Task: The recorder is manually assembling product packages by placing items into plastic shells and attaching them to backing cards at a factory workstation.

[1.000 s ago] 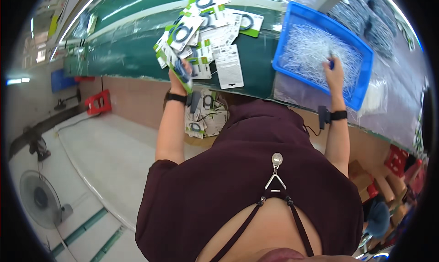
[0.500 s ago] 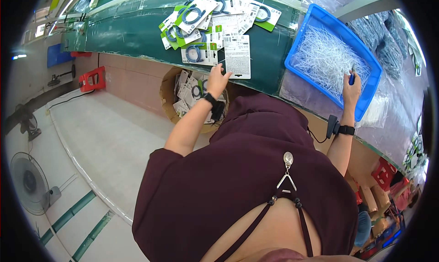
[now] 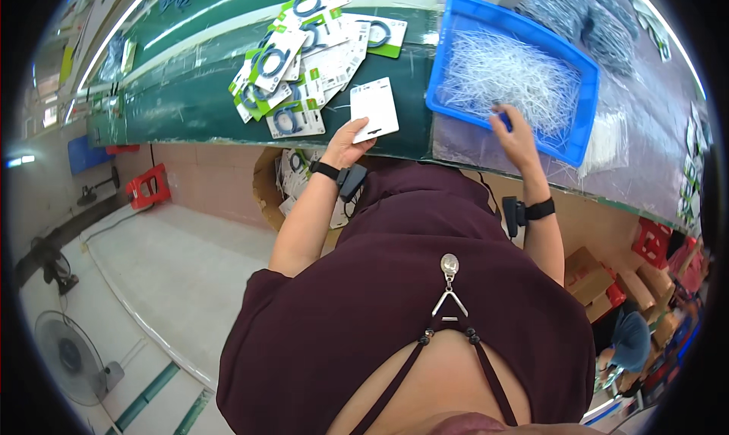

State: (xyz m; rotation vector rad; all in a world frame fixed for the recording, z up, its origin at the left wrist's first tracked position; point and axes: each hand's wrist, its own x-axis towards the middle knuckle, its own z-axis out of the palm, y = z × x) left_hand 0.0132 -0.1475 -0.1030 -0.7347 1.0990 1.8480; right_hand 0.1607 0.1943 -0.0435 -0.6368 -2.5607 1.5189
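Observation:
My left hand (image 3: 351, 140) pinches a white hang card (image 3: 374, 110) by its near left corner, just above the front of the green table. The card's upper face looks blank, and its hang slot points toward me. Over the near side of a blue tray (image 3: 439, 85), my right hand (image 3: 516, 135) is closed around a small dark blue tool (image 3: 503, 119), mostly hidden by the fingers. Thin, clear-white plastic strips (image 3: 509, 74) fill the tray. Left of the held card lies a heap of carded blue cables (image 3: 287, 120) on white and green cards.
Below the table edge, a cardboard box (image 3: 266, 184) holds more carded cables. Dark bagged bundles (image 3: 607, 36) lie behind the tray, and a clear bag of strips (image 3: 607, 142) sits to its right. A red stool (image 3: 148, 186) stands at the left.
My left hand has picked the card up off the table; its printed face was showing, now a blank one. My right hand has moved left and lifted back toward the tray's near side.

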